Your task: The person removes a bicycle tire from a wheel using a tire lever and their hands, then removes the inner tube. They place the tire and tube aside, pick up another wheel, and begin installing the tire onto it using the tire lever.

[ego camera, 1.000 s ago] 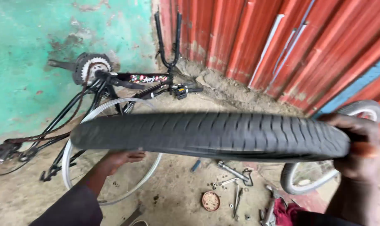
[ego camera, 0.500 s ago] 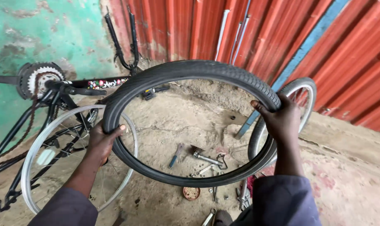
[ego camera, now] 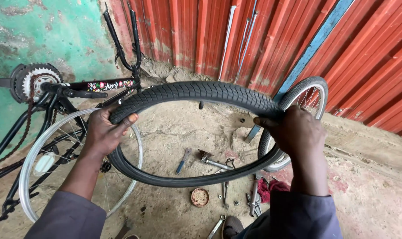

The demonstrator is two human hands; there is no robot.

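Dirt floor [ego camera: 174, 132] bears a small tin [ego camera: 200, 197]; both hands' fingers [ego camera: 121, 121] pinch the tyre [ego camera: 196, 93].

Roadside bicycle repair spot, outdoors. Bare dirt floor [ego camera: 174, 132] strewn with spanners [ego camera: 216, 163] and loose nuts; upturned black bicycle frame [ego camera: 55, 102] by a green plastered wall [ego camera: 46, 35]; spare spoked wheel [ego camera: 305, 102] leaning on red corrugated sheeting [ego camera: 378, 53].

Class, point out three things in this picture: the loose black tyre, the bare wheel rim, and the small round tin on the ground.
black tyre [ego camera: 196, 90], head view, top tread.
bare wheel rim [ego camera: 30, 155], head view, left edge of the hoop.
small round tin [ego camera: 200, 197], head view, its centre.
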